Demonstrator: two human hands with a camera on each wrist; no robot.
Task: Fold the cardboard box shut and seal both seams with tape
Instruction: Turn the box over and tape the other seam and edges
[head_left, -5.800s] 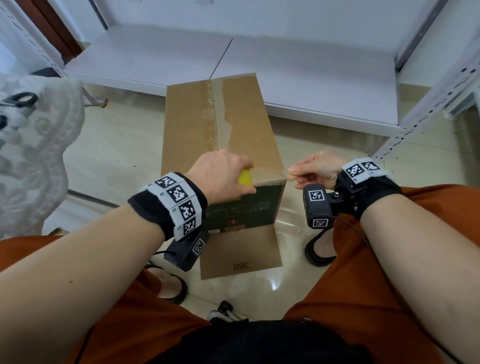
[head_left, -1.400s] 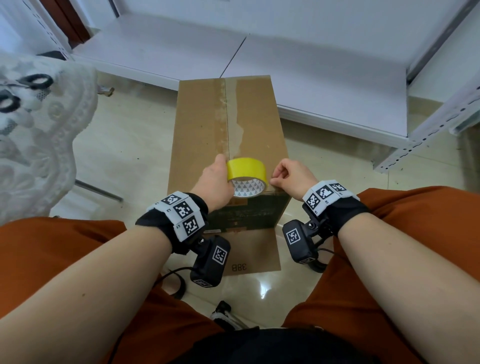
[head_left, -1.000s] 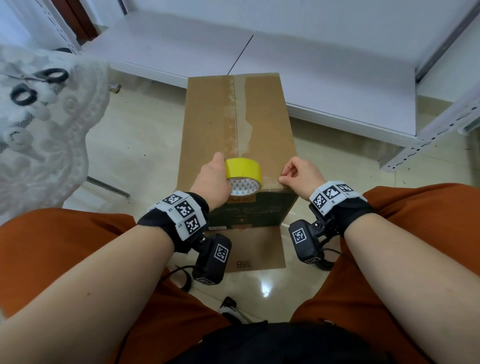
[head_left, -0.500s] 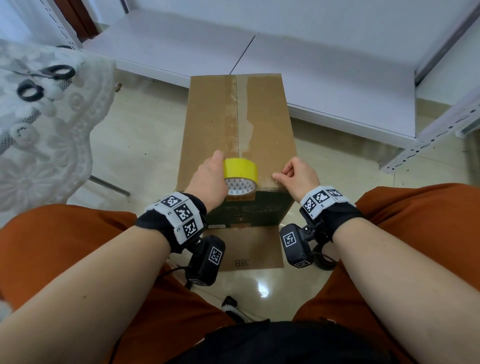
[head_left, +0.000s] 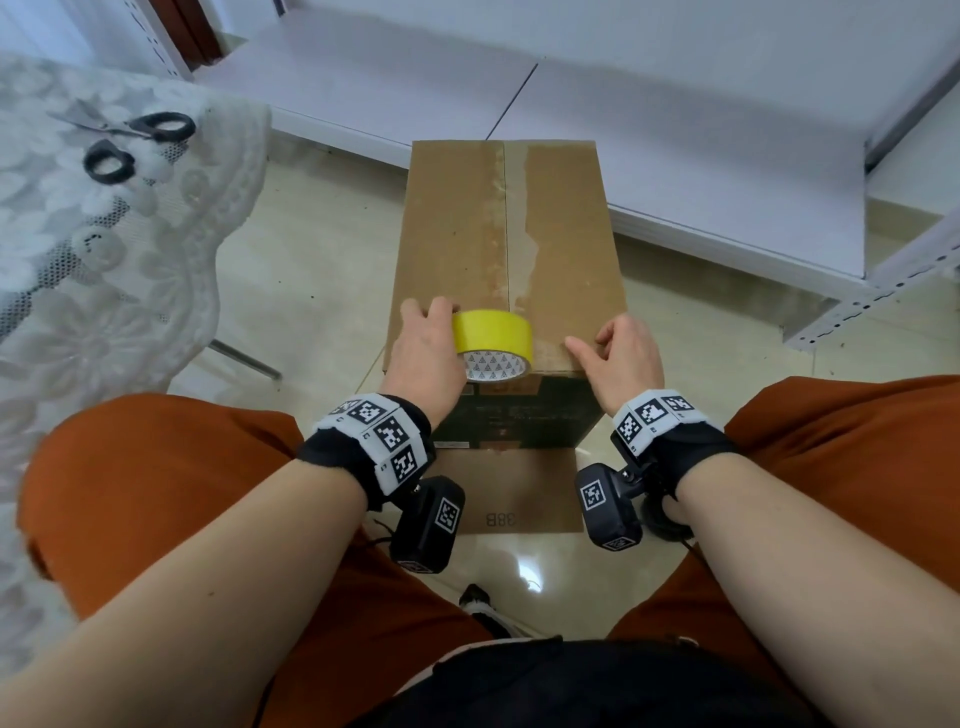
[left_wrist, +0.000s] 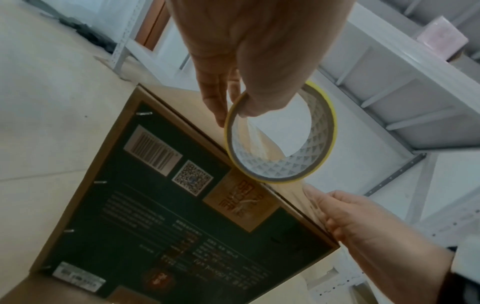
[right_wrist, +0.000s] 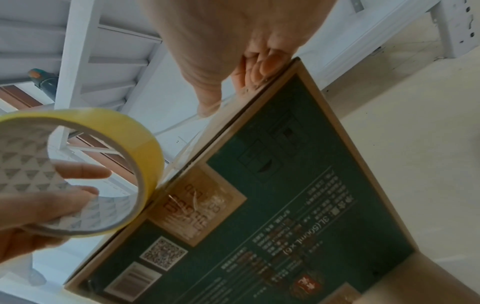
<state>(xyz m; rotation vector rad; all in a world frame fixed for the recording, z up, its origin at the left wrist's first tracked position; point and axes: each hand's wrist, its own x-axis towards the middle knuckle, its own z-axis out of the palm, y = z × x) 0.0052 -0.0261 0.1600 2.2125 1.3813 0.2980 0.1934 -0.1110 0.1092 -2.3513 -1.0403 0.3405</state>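
1. Glossy pale floor tiles carry the cardboard box, which stands between the seated person's knees, in front of a low white shelf board.
2. Hidden or unclear: the box's far end and its sides are out of sight from the head view, and the small print on its dark near face is too blurred to read in either wrist view. Whether a free strip of tape runs from the roll to the right hand cannot be told for certain; the right wrist view shows only a faint clear film along the top edge.
3. Top flaps of the box lie shut, meeting along a centre seam flanked by pale, torn patches of stripped paper.
4. One bottom flap lies flat on the floor toward the person, printed "38B".
5. A barcode and a QR code sit on the dark green near face; "3L(500mL×6)" is just legible in the right wrist view.
6. Left hand grips the yellow tape roll on the near top edge, thumb inside the core, fingers round the outside.
7. Right hand has its fingers curled, pinching at the box's near right top edge.
8. Black-handled scissors lie on a white lace cloth to the left.
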